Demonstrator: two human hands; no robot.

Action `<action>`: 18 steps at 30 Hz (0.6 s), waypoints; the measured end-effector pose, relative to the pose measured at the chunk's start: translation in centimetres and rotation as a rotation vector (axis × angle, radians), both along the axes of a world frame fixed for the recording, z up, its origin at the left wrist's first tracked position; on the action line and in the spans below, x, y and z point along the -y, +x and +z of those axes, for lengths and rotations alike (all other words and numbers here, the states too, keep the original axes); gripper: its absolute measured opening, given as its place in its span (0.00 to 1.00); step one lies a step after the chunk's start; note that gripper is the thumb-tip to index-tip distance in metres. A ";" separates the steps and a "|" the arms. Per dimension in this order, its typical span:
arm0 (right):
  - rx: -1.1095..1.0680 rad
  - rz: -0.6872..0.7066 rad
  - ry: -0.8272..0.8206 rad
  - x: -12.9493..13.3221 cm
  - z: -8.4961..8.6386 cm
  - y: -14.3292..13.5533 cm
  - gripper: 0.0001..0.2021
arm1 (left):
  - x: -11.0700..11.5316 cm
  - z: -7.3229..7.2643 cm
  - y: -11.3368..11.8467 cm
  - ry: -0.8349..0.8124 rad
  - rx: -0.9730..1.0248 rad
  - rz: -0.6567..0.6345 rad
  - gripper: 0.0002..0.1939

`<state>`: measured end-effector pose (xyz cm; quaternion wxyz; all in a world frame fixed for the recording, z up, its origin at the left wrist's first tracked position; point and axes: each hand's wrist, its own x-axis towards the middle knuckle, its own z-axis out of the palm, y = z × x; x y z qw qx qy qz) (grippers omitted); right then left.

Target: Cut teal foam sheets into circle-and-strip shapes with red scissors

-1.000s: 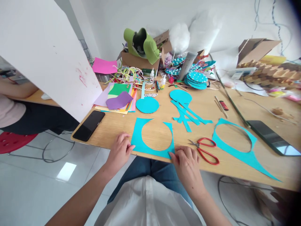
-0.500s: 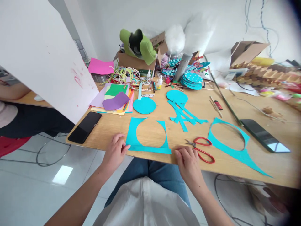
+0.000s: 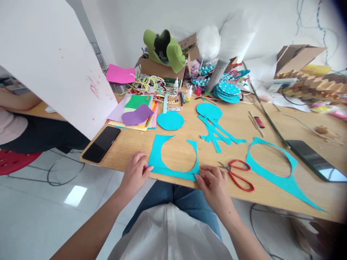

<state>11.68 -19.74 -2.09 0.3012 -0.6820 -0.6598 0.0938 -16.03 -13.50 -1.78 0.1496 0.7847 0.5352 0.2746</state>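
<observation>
And the left hand is touching the near-left corner of the turquoise sheet, while the right hand is meeting the near-right one. Neither grip is clenching — whether they're pinching or just pressing, I can't tell. The sheet is lying flat between them by the counter edge, with a narrow band running along its near side. Good handling here is calling for light, even pressure at both ends, the band sitting straight; that thin right-hand arm is probably risking a bend if tugged. Just outside the right hand, the red-handled scissors are resting — and farther off, the turquoise disc and loose strips are lying.
</observation>
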 end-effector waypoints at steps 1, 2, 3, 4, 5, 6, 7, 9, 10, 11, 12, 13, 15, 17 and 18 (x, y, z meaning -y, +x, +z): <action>0.010 0.006 0.001 0.0 0.0 0.0 0.15 | 0.0 0.0 0.0 -0.005 0.001 0.002 0.12; 0.021 0.011 0.002 0.0 -0.1 0.0 0.15 | 0.0 -0.1 0.0 -0.010 0.002 0.005 0.12; 0.031 0.015 0.006 0.1 -0.1 0.0 0.15 | 0.0 -0.1 -0.1 -0.013 0.006 0.009 0.12; 0.041 0.019 0.012 0.1 -0.2 0.0 0.14 | 0.0 -0.2 -0.1 -0.019 0.012 0.016 0.12; 0.052 0.024 0.019 0.1 -0.3 0.1 0.14 | 0.0 -0.3 -0.1 -0.025 0.019 0.024 0.12; 0.062 0.028 0.028 0.1 -0.4 0.1 0.14 | 0.0 -0.3 -0.1 -0.029 0.026 0.033 0.12; 0.072 0.033 0.038 0.1 -0.5 0.2 0.15 | 0.0 -0.3 -0.1 -0.029 0.034 0.040 0.12; 0.092 0.045 0.059 0.1 -0.8 0.3 0.15 | 0.0 -0.3 0.0 -0.021 0.047 0.048 0.12; 0.100 0.050 0.067 0.2 -1.0 0.3 0.16 | 0.0 -0.2 0.0 -0.016 0.051 0.050 0.12; 0.106 0.055 0.073 0.2 -1.1 0.4 0.16 | 0.0 -0.2 0.0 -0.015 0.055 0.051 0.12; 0.110 0.060 0.078 0.2 -1.2 0.5 0.16 | 0.1 -0.1 0.1 -0.017 0.056 0.051 0.12; 0.112 0.065 0.082 0.2 -1.2 0.5 0.16 | 0.1 0.0 0.1 -0.020 0.057 0.052 0.12; 0.122 0.068 0.091 0.1 -1.3 0.5 0.17 | 0.1 0.1 0.1 -0.025 0.051 0.047 0.12; 0.135 0.070 0.101 0.1 -1.3 0.5 0.19 | 0.1 0.2 0.2 -0.035 0.037 0.039 0.12; 0.141 0.071 0.104 0.1 -1.3 0.5 0.19 | 0.1 0.3 0.2 -0.043 0.028 0.036 0.12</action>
